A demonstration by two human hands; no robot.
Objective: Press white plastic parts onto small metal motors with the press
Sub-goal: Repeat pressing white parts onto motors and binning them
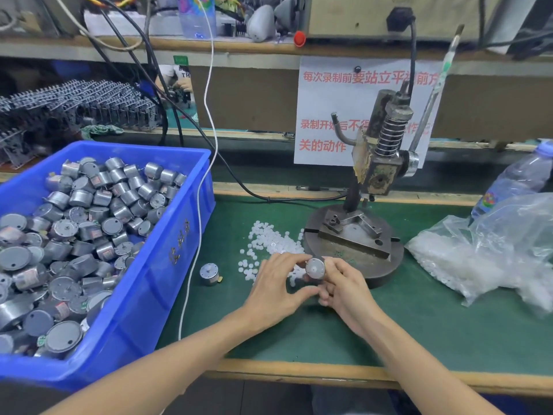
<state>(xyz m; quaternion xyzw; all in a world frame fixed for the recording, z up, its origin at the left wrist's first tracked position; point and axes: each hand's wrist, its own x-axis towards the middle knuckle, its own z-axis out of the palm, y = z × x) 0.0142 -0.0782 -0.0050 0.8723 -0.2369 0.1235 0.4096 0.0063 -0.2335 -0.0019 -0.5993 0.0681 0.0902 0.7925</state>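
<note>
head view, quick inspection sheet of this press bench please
surface: green mat, wood-edged.
job's things: press, fixture empty, lever up; held motor in front of its base; lone motor on the mat; white parts loose beside the base; blue bin full of motors.
clutter: bag of white pieces, water bottle, both at the right.
hands: left hand and right hand both grip the held motor.
cables: white cable beside the bin; black cable towards the press.
surroundings: paper notice behind the press; shelf above.

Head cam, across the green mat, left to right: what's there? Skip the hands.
Blue bin of motors → single motor standing alone → loose white plastic parts → press → clear bag of white parts.
</note>
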